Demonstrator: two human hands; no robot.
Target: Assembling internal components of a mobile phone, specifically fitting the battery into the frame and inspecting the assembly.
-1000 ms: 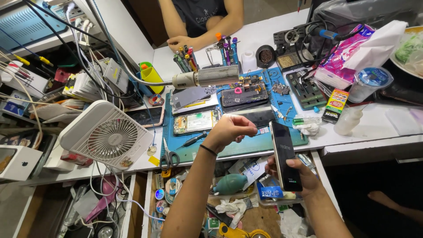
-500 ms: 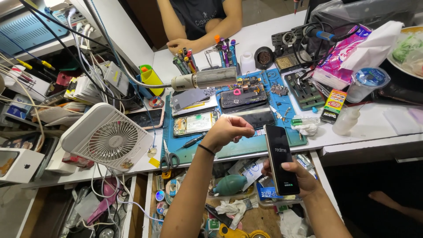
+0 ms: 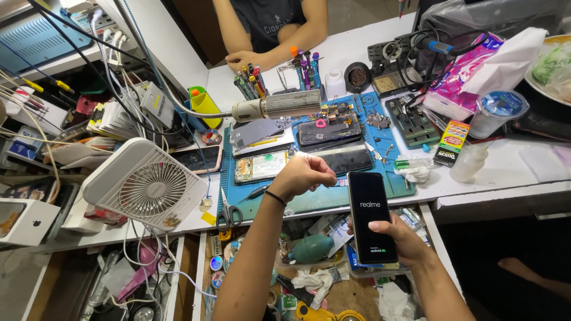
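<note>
The black phone (image 3: 372,216), screen lit, stands upright in the right hand (image 3: 404,241), whose grip is closed around its lower half, above the open drawer (image 3: 333,279). The left hand (image 3: 306,175) hovers over the blue mat (image 3: 309,199) on the surface, fingers pinched, perhaps on something tiny. Scissors (image 3: 225,212) lie nearby.

fan (image 3: 146,189) left of mat (image 3: 309,199), scissors (image 3: 225,213) on mat edge, phone (image 3: 372,217) in right hand (image 3: 404,241) before mat

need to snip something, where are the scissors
In the head view, the scissors lie at the blue mat's front left corner, between the white fan and the left hand.
</note>
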